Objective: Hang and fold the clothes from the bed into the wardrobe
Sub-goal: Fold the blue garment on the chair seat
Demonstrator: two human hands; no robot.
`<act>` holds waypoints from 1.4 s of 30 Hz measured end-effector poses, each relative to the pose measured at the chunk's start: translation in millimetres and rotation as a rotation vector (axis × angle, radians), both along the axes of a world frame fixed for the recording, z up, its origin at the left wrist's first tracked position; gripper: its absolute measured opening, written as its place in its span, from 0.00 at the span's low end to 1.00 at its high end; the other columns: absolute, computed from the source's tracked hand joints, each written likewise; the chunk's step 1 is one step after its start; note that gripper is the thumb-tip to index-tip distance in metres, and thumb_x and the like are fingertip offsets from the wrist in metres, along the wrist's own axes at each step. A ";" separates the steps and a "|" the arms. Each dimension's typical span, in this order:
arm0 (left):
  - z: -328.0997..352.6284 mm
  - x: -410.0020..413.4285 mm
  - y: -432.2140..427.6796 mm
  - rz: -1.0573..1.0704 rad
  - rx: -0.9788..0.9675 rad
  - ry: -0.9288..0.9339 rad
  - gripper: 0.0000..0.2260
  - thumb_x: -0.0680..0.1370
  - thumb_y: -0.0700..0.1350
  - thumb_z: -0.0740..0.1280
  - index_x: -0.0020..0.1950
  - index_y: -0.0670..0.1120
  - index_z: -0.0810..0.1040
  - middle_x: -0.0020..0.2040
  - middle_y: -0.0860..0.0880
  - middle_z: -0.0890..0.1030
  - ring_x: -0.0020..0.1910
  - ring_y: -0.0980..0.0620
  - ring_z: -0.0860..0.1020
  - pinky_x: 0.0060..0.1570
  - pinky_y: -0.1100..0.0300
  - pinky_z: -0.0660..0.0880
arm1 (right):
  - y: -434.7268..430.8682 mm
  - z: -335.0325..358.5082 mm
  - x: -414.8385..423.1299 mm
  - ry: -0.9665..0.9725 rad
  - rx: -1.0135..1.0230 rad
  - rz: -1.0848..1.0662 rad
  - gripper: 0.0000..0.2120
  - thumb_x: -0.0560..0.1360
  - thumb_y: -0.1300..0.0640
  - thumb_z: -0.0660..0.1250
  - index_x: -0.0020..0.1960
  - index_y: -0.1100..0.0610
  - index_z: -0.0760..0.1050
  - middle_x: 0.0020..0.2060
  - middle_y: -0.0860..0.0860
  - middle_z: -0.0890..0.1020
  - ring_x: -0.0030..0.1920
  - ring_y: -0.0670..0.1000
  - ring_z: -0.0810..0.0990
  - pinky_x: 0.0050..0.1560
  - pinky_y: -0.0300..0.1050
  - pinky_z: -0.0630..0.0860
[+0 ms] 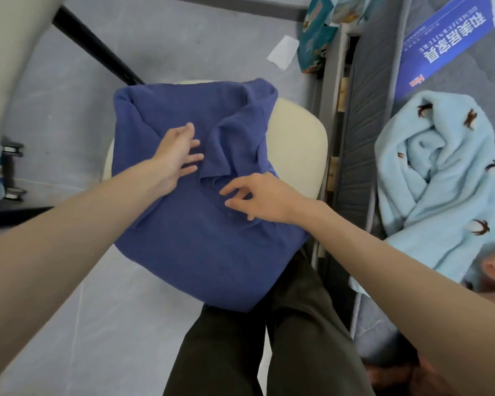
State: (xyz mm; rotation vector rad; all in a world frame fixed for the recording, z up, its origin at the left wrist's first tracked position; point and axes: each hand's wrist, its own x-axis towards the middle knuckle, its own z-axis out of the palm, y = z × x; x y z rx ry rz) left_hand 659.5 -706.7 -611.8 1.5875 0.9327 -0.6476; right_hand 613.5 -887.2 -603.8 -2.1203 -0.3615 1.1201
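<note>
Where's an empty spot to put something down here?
Bare: the cream seat strip between the blue garment and the bed frame; the grey floor between seat and black bar. Crowded: the left hand and right hand are on the garment, and a light blue blanket is piled on the mattress.

"和美居家具" on blue mattress label (440, 44)

- The left forearm (83, 224) and the right forearm (383, 267), both bare, reach forward and inward from the lower corners.
- The left hand (177, 155) lies palm down and flat, fingers straight, slightly spread, pointing right.
- The right hand (259, 200), near it but apart, is palm down, fingers loosely bent and fanned, tips pointing left.
</note>
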 end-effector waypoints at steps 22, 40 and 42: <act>-41.8 -10.1 -2.0 0.113 0.341 -0.311 0.05 0.82 0.44 0.57 0.49 0.46 0.70 0.38 0.58 0.70 0.36 0.61 0.70 0.33 0.77 0.66 | 14.8 -25.7 132.0 -0.433 -0.049 -0.557 0.15 0.75 0.62 0.65 0.60 0.51 0.78 0.47 0.46 0.80 0.41 0.47 0.78 0.51 0.40 0.75; -35.1 -71.5 -24.5 0.268 -0.104 -0.074 0.18 0.72 0.51 0.74 0.58 0.46 0.76 0.53 0.52 0.81 0.52 0.54 0.80 0.51 0.63 0.77 | -42.3 -21.3 19.7 -0.202 -0.262 -0.046 0.23 0.62 0.60 0.72 0.51 0.55 0.64 0.49 0.52 0.69 0.48 0.55 0.68 0.45 0.50 0.70; -35.9 -76.4 -29.1 0.251 -0.144 -0.053 0.13 0.72 0.50 0.74 0.53 0.47 0.79 0.48 0.52 0.83 0.47 0.54 0.82 0.44 0.65 0.77 | -47.3 -18.2 9.6 -0.208 -0.319 0.003 0.24 0.64 0.60 0.71 0.53 0.53 0.61 0.50 0.51 0.68 0.48 0.55 0.69 0.43 0.52 0.72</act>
